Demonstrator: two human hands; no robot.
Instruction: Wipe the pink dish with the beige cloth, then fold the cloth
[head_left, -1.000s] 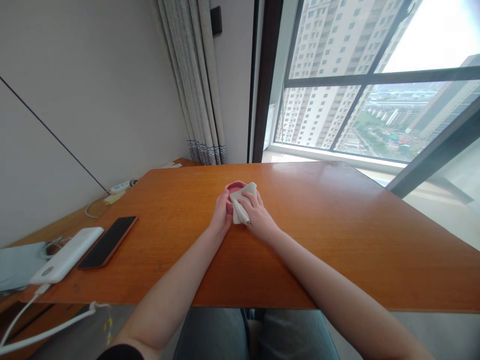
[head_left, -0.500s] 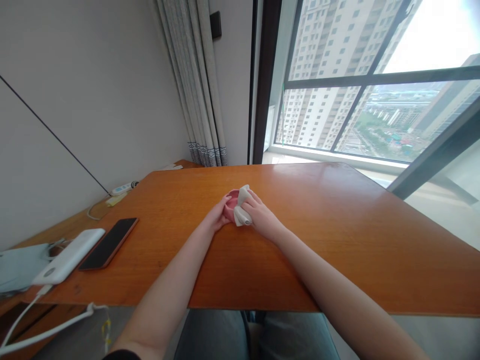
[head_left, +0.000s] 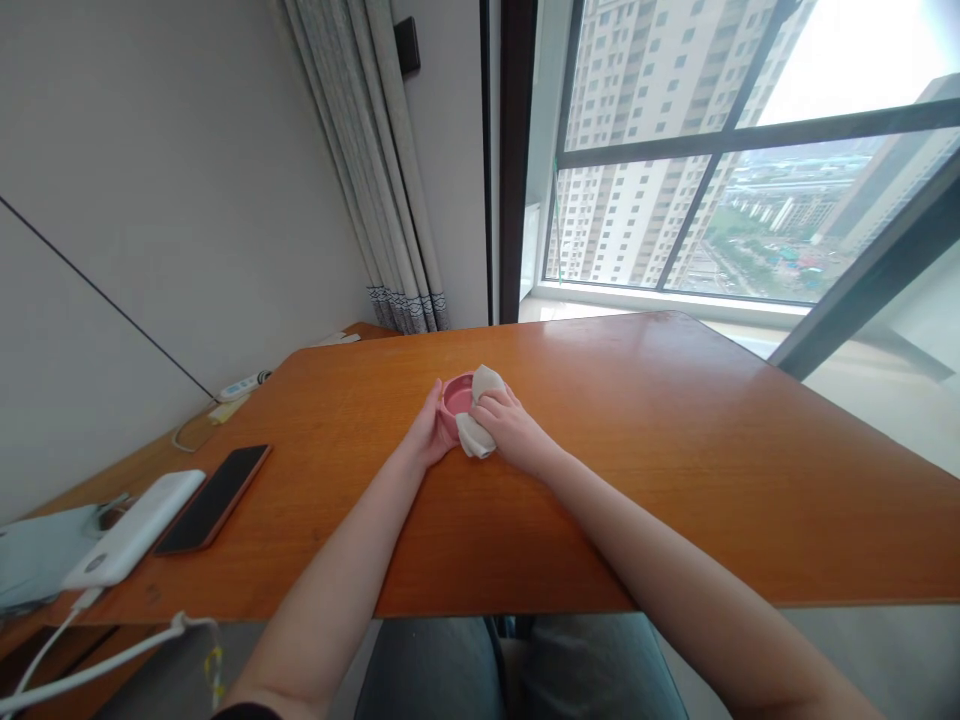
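Observation:
A small round pink bowl (head_left: pixel 457 397) is tilted toward me above the middle of the wooden table (head_left: pixel 645 420). My left hand (head_left: pixel 430 430) grips its left side, with the thumb up along the rim. My right hand (head_left: pixel 514 428) is closed on a crumpled white cloth (head_left: pixel 475 437) and presses it against the bowl's right side and rim. Part of the bowl's right side is hidden behind the cloth and fingers.
To the left lie a black-screened phone (head_left: pixel 217 497), a white power bank (head_left: pixel 136 530) with a cable, and a pale blue flat item (head_left: pixel 45 555). A power strip (head_left: pixel 241 387) sits by the wall. A large window (head_left: pixel 690 220) stands beyond the table.
The cloth has shifted from over the bowl's inside toward its right outer side, so more of the inside shows. My left thumb has straightened upward. The whole view has turned slightly.

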